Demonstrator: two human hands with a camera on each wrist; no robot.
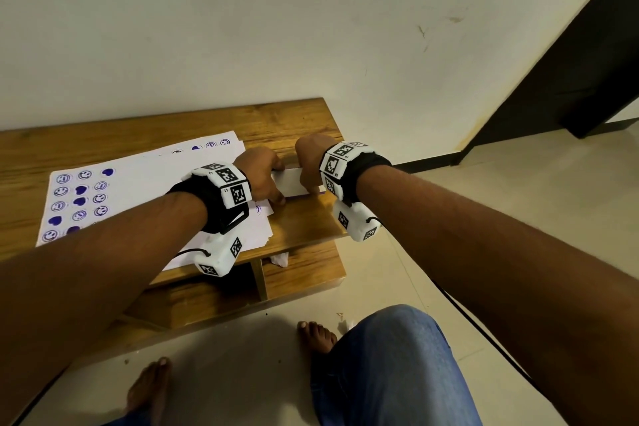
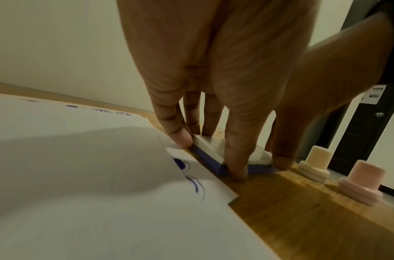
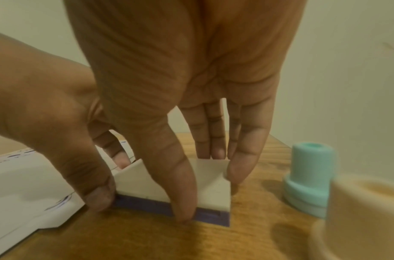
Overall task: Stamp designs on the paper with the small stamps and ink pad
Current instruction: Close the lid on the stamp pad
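The ink pad point(image 1: 292, 181), a white lid on a purple base, lies flat on the wooden table just right of the paper. My left hand point(image 1: 276, 185) pinches its left end, thumb on the near edge and fingers at the far edge. My right hand point(image 1: 307, 176) pinches the right end the same way. The lid point(image 3: 213, 190) sits down on the base point(image 2: 216, 168). The stamped paper point(image 1: 138, 190) carries purple smileys and hearts. A cream stamp point(image 2: 314, 163), a pink stamp point(image 2: 360, 183) and a teal stamp point(image 3: 307, 181) stand upright right of the pad; my right wrist hides them in the head view.
The table point(image 1: 294, 121) backs onto a wall, and its right edge is close beside my right wrist. A lower shelf holds a crumpled white scrap point(image 1: 280, 258). My bare feet and one knee are on the tiled floor below. A dark door point(image 1: 587, 62) stands at the right.
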